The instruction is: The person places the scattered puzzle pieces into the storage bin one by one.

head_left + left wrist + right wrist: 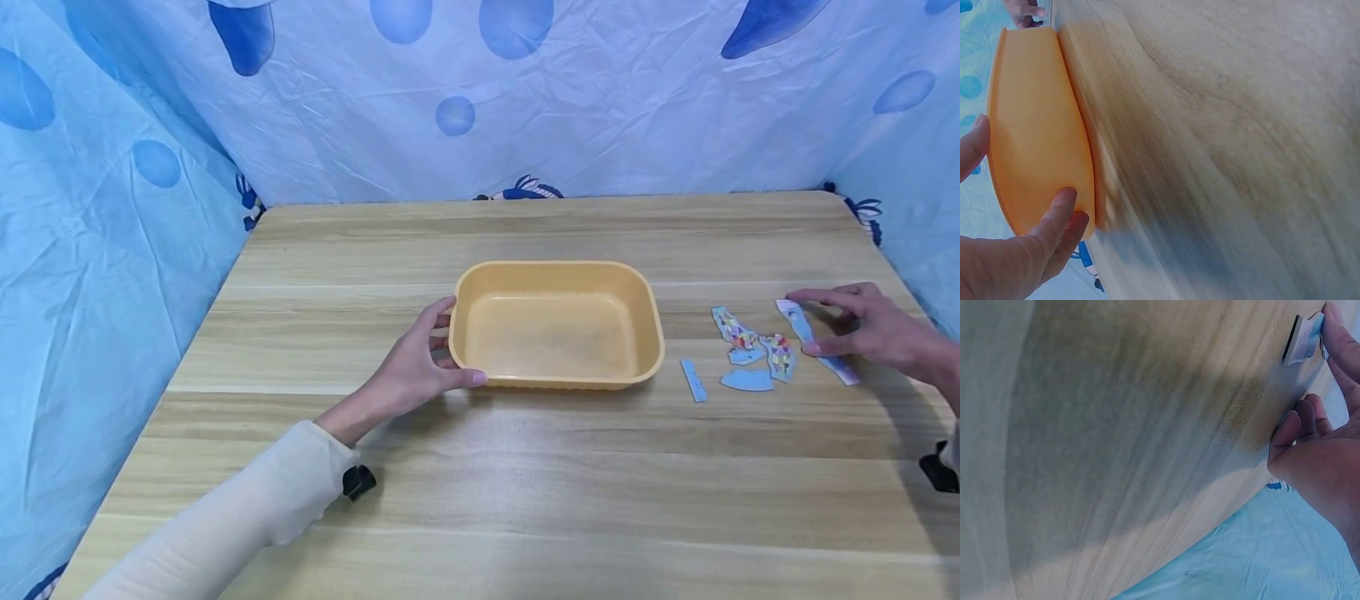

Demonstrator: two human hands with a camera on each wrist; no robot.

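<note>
A shallow yellow plastic bin (555, 383) stands on the table with nothing inside. My left hand (420, 358) grips its left end, thumb at the front rim and fingers against the end wall (1041, 144). Far to the right, a long, wavy-edged blue puzzle piece (795, 318) lies flat; my right hand (870, 329) holds it by thumb and index finger. The other fingers of that hand curl near the tabletop. From the right wrist, only one end of the piece (1302, 344) shows; the index finger's contact is hidden there.
Several loose puzzle pieces lie between bin and right hand: patterned ones (737, 329) (780, 357), a blue curved one (747, 381) and a narrow strip (693, 381). Blue patterned curtains (600, 125) hang behind and beside the wooden table (525, 500).
</note>
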